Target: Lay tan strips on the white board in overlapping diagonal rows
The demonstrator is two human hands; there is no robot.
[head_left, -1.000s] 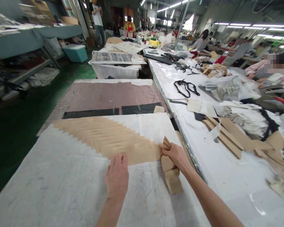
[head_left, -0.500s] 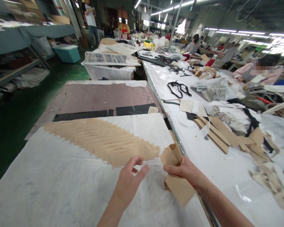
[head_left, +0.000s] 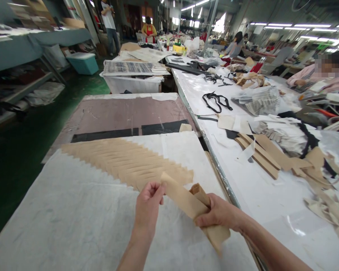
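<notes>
My left hand (head_left: 150,201) pinches the far end of a tan strip (head_left: 183,195), which looks like fabric or paper. The strip stretches across to my right hand (head_left: 219,214), whose thumb lies over a folded bundle of similar tan pieces (head_left: 219,235). Part of the bundle is hidden under the fingers. Just beyond my left hand, many tan strips overlap in a slanted, stepped row (head_left: 124,162). They lie flat on a white sheet (head_left: 73,210) that covers the table.
Black strips (head_left: 110,134) lie behind the row on a brownish board (head_left: 130,109). Along the right runs a metal table edge (head_left: 223,180). Past it, a white table (head_left: 223,150) bears tan offcuts (head_left: 260,160) and a black cord (head_left: 217,102). A co-worker (head_left: 319,75) sits at the far right.
My left hand has closed from open fingers onto the end of a tan strip. That strip now reaches out leftward from the bundle in my right hand. The view has shifted slightly.
</notes>
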